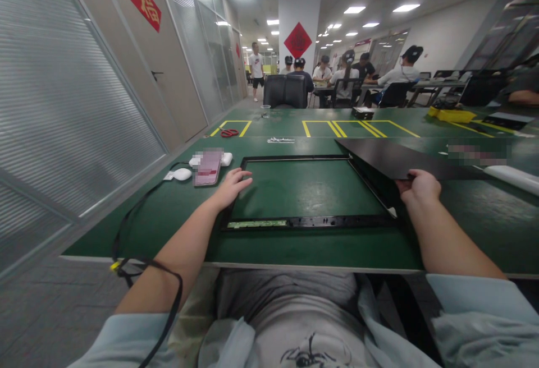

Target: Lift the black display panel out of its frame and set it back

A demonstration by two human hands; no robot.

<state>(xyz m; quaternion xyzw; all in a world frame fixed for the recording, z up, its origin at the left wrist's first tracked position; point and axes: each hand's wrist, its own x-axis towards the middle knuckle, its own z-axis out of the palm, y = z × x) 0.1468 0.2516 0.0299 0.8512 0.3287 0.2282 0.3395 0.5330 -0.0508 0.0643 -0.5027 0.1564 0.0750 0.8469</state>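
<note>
A thin black rectangular frame (pixel 337 221) lies flat on the green table (pixel 303 188), with a strip of green circuit board (pixel 256 224) along its near bar. My left hand (pixel 231 187) is at the frame's left bar, fingers stretched out and holding nothing; whether it presses on the bar is unclear. In my right hand (pixel 421 187) is the near edge of a thin dark flat panel (pixel 391 157). The panel is tilted and sits to the right of the frame, its far-left corner close to the frame's far-right corner.
Left of the frame are a pink phone (pixel 207 169), a white mouse-shaped item (pixel 182 174) and a black cord (pixel 122 228). Farther back are red-handled scissors (pixel 229 133), small white pieces (pixel 281 140), a clear cup (pixel 265 111) and a yellow tray (pixel 451 114). Several people sit beyond.
</note>
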